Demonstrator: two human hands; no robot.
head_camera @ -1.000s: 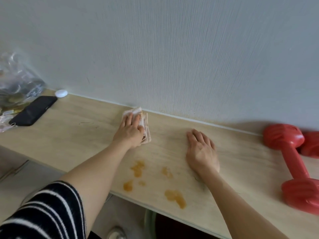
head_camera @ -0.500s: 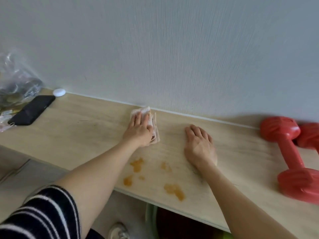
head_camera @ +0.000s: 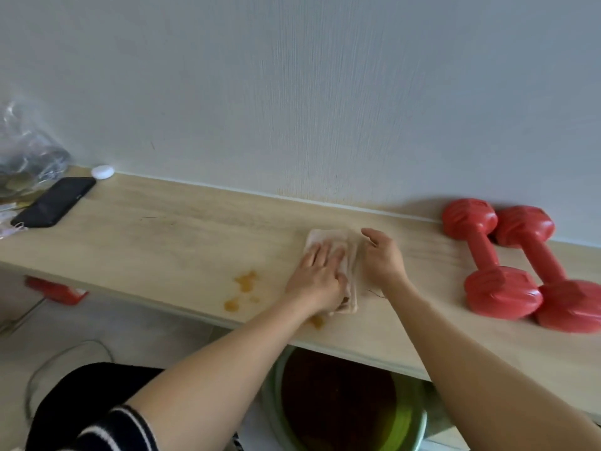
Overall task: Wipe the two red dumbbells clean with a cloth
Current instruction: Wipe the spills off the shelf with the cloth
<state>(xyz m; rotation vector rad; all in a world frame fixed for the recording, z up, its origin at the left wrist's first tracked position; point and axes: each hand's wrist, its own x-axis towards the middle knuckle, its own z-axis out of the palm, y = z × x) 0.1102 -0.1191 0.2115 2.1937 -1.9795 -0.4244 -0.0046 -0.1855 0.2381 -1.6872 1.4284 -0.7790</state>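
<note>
Two red dumbbells lie side by side against the wall at the right end of the wooden shelf (head_camera: pixel 169 242): the nearer dumbbell (head_camera: pixel 484 255) and the farther dumbbell (head_camera: pixel 546 265). A folded, stained pale cloth (head_camera: pixel 328 237) lies flat on the shelf to their left. My left hand (head_camera: pixel 317 278) presses on the cloth with straight fingers. My right hand (head_camera: pixel 382 258) sits at the cloth's right edge with loosely bent fingers; whether it touches the cloth I cannot tell. Neither hand touches a dumbbell.
Orange stains (head_camera: pixel 245 281) mark the shelf left of the cloth, near the front edge. A black phone (head_camera: pixel 55 201), a small white disc (head_camera: pixel 102 171) and a clear plastic bag (head_camera: pixel 26 157) sit at the far left. A green bucket (head_camera: pixel 406 418) stands under the shelf.
My left hand slid the cloth rightward and toward the front edge, next to my right hand. My right hand is no longer flat on the shelf, its fingers now bent. Both dumbbells now show fully.
</note>
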